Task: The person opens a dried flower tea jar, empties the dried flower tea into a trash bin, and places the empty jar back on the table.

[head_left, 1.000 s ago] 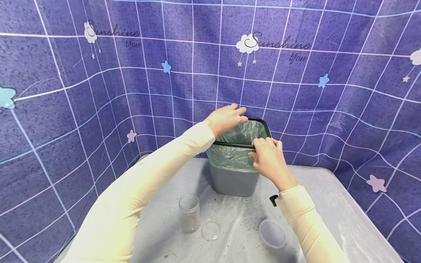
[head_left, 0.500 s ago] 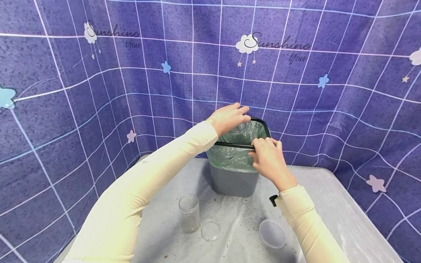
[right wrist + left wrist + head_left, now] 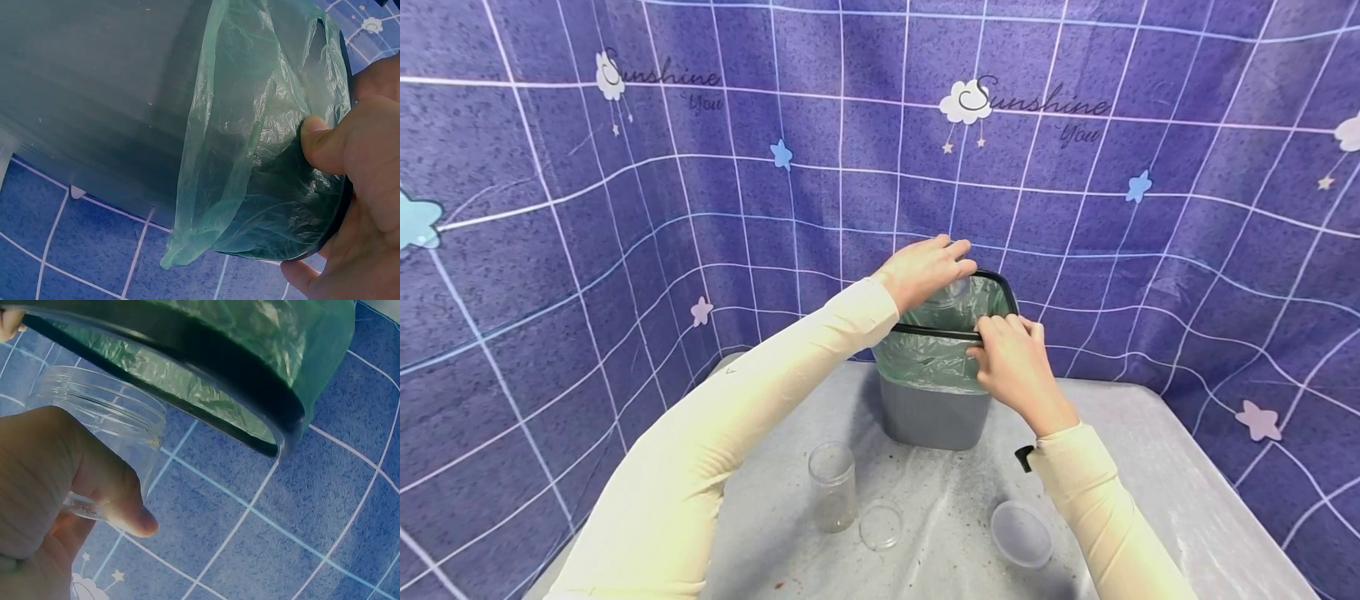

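My left hand (image 3: 923,271) grips a clear jar (image 3: 103,403) over the trash bin's opening. The jar's threaded mouth faces the bin in the left wrist view; in the head view my hand mostly hides it. The grey bin (image 3: 934,417) wears a green bag (image 3: 928,360) folded over its sides, under a black rim (image 3: 936,332). At the rim's front right corner, my right hand (image 3: 1013,358) pinches it, thumb on the bag outside, fingers over the edge, as the right wrist view shows.
A second clear jar (image 3: 832,492) stands uncapped on the grey table (image 3: 775,508). Next to it lies a clear round lid (image 3: 881,525). A whitish shallow dish or lid (image 3: 1022,533) lies farther right. Purple gridded cloth (image 3: 820,192) hangs close behind the bin.
My left hand has shifted slightly right over the bin, and more of the jar shows below its fingers. My right hand stays on the rim.
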`<state>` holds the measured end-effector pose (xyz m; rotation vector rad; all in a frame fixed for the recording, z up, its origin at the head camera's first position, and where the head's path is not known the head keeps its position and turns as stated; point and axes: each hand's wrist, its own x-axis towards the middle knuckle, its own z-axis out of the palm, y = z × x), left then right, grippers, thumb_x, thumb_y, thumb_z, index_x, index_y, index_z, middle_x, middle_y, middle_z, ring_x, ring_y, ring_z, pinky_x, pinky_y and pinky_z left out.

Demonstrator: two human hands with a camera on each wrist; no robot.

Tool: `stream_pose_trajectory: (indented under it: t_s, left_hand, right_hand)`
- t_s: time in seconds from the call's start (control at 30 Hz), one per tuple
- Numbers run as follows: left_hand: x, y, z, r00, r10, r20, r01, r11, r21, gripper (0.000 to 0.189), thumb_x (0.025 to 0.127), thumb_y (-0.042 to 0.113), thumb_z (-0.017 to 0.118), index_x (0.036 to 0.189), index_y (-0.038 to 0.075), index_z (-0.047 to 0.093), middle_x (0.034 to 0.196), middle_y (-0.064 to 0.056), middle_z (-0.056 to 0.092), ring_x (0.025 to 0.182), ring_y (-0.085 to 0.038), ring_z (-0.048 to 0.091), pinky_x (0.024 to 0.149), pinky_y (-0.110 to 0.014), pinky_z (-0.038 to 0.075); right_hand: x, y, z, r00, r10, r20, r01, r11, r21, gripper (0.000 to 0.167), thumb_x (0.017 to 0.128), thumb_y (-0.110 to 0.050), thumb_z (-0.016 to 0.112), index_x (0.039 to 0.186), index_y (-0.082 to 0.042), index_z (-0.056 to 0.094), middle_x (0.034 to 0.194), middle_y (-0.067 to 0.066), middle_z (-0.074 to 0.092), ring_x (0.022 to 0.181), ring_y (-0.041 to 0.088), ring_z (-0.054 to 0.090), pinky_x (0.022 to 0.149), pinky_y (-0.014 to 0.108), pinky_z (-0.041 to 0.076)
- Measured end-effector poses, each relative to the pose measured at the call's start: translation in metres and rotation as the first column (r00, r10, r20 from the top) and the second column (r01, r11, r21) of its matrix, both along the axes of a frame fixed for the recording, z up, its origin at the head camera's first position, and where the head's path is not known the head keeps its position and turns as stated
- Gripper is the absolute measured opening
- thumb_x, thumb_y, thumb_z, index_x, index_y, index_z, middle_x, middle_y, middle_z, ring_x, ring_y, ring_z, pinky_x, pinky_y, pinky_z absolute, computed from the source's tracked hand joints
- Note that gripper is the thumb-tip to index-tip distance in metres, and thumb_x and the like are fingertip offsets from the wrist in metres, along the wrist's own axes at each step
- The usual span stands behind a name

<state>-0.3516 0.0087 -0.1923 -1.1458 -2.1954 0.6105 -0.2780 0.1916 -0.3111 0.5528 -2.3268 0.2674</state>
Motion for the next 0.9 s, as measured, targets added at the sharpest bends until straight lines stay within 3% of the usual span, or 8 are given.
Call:
stream_pose_trajectory:
  t_s: [0.2,0.4,0.63,0.7,0.77,0.9]
  left_hand:
    - [0.002,-0.001,0.001,1.000,-0.007,0.029,0.004,0.996,0.085,0.052,0.091,-0.009,0.064,0.139,0.009,0.053,0.146,-0.014,0.050,0.122,-0.032,0.056,0.107,-0.035,0.049]
    - [0.001,-0.002,0.000,0.997,0.025,0.073,-0.037,0.985,0.171,0.067,0.082,-0.010,0.067,0.144,0.005,0.045,0.140,-0.016,0.047,0.126,-0.033,0.054,0.100,-0.033,0.053]
    - [-0.002,-0.004,0.004,0.975,0.029,0.219,-0.104,0.936,0.337,0.088,0.068,0.002,0.085,0.144,0.004,0.041,0.134,-0.014,0.046,0.125,-0.033,0.053,0.099,-0.036,0.054]
    - [-0.003,-0.006,0.006,0.968,0.000,0.251,-0.102,0.914,0.393,0.090,0.065,0.003,0.085,0.143,0.004,0.041,0.132,-0.015,0.047,0.119,-0.033,0.055,0.099,-0.037,0.053]
    - [-0.003,-0.009,0.008,0.958,-0.032,0.283,-0.109,0.878,0.467,0.089,0.063,0.002,0.082,0.143,0.004,0.042,0.129,-0.015,0.048,0.112,-0.031,0.057,0.098,-0.037,0.052]
    - [-0.001,-0.015,0.012,0.934,-0.071,0.350,-0.174,0.766,0.619,0.092,0.062,0.010,0.085,0.144,0.006,0.043,0.129,-0.014,0.049,0.103,-0.028,0.060,0.096,-0.037,0.053]
  right_hand:
    - [0.000,0.000,0.000,1.000,0.004,-0.007,-0.004,1.000,0.000,0.024,0.088,-0.015,0.078,0.089,-0.010,0.055,0.082,0.006,0.062,0.088,0.032,0.056,0.101,0.059,0.035]
    - [0.000,0.000,0.000,1.000,0.003,-0.010,-0.003,1.000,-0.001,0.025,0.088,-0.015,0.079,0.088,-0.010,0.055,0.082,0.005,0.061,0.087,0.031,0.056,0.101,0.058,0.036]
    - [-0.001,0.002,-0.001,1.000,0.008,-0.008,-0.008,1.000,-0.004,0.026,0.088,-0.015,0.078,0.087,-0.011,0.053,0.080,0.004,0.059,0.087,0.030,0.055,0.101,0.058,0.035]
    - [-0.001,0.002,0.000,1.000,0.003,-0.003,-0.003,1.000,-0.006,0.026,0.088,-0.015,0.079,0.087,-0.011,0.053,0.080,0.004,0.059,0.088,0.030,0.055,0.102,0.058,0.035]
    - [-0.001,0.002,0.000,1.000,0.001,0.002,-0.001,1.000,-0.008,0.025,0.088,-0.015,0.078,0.087,-0.011,0.054,0.081,0.004,0.060,0.088,0.030,0.055,0.102,0.058,0.035]
    - [0.000,0.002,0.001,1.000,0.005,0.006,-0.005,1.000,-0.008,0.023,0.089,-0.015,0.078,0.089,-0.011,0.055,0.083,0.004,0.061,0.088,0.030,0.055,0.102,0.058,0.034]
